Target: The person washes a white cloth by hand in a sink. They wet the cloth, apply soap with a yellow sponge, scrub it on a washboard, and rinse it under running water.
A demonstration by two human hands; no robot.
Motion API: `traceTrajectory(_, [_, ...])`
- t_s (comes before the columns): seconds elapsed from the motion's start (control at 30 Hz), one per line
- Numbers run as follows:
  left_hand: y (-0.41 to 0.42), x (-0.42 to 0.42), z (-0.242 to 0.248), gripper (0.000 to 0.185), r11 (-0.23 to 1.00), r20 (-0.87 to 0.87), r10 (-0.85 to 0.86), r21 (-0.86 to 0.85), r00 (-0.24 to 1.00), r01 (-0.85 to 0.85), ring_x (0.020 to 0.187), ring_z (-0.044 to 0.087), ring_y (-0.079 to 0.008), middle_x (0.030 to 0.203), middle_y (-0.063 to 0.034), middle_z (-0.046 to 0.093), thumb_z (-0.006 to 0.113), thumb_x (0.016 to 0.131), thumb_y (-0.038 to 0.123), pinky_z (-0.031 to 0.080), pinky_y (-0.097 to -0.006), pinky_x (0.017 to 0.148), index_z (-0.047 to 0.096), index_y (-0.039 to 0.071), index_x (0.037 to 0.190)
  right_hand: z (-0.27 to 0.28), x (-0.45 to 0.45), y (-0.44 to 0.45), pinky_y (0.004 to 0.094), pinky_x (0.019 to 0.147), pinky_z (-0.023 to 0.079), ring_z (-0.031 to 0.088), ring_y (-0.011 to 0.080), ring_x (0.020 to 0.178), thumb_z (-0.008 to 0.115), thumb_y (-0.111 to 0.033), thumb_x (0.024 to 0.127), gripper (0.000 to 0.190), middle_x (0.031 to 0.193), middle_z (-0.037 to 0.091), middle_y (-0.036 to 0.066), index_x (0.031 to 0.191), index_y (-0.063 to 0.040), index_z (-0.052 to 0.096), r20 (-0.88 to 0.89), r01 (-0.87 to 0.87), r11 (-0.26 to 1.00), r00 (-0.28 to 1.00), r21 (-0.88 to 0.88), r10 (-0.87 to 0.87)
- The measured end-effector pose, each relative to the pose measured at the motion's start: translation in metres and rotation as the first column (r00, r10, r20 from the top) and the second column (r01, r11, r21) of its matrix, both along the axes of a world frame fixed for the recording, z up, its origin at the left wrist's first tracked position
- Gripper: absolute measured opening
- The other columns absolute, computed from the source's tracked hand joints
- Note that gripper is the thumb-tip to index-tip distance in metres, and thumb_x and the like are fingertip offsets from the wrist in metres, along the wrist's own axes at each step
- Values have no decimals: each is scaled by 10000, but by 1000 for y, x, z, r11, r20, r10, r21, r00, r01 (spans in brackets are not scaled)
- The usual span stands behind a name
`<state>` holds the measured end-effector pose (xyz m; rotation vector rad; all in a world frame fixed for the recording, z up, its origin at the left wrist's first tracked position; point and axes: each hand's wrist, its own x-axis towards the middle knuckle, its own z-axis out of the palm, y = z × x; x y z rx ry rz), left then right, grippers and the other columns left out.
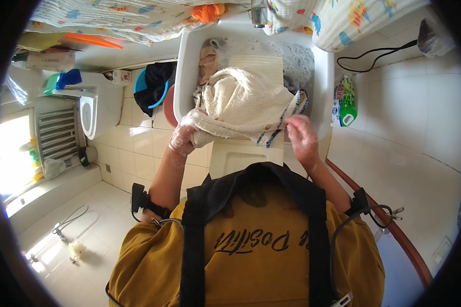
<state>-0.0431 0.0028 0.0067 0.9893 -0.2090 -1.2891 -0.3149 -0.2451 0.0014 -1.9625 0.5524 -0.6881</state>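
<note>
A wet cream towel (242,96) with dark blue stitched edging lies bunched over a ribbed washboard (255,61) in a white basin (324,88). My left hand (183,136), covered in suds, grips a folded part of the towel at the basin's near left. At the towel's right edge, beside the blue stitching, my right hand (302,136) pinches the hem with bent fingers; it is slightly blurred. Foamy water (292,53) surrounds the board's upper part. A beige cloth (208,61) rests along the basin's left wall. The washboard's lower end (246,157) juts out towards me.
Patterned cloth (138,19) hangs over the basin's far side, near the tap (259,13). To the left stand a blue tub (140,82) with dark clothing and a toilet (90,115). A green detergent bag (347,103) sits right of the basin.
</note>
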Motion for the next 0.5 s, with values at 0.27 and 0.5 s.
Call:
traceTrajectory(0.27, [-1, 5, -3, 757, 1000, 11, -18, 4, 1000, 18, 1215, 607, -326, 1201, -142, 621, 795, 767, 485, 487, -480, 1067, 501, 50, 1312, 3, 9, -40, 456, 1003, 476, 570, 303, 1131, 716, 55, 721, 384, 1232, 598, 54, 1059, -129, 724, -142, -171, 858, 983, -485, 115])
traceTrajectory(0.5, [-5, 4, -2, 651, 999, 15, 40, -27, 999, -40, 1146, 622, -251, 1210, -111, 631, 734, 806, 412, 507, -386, 998, 540, 30, 1296, 26, 32, -42, 449, 978, 478, 612, 296, 1001, 800, -72, 750, 227, 977, 650, 54, 946, -89, 686, -34, -80, 939, 997, -336, 72])
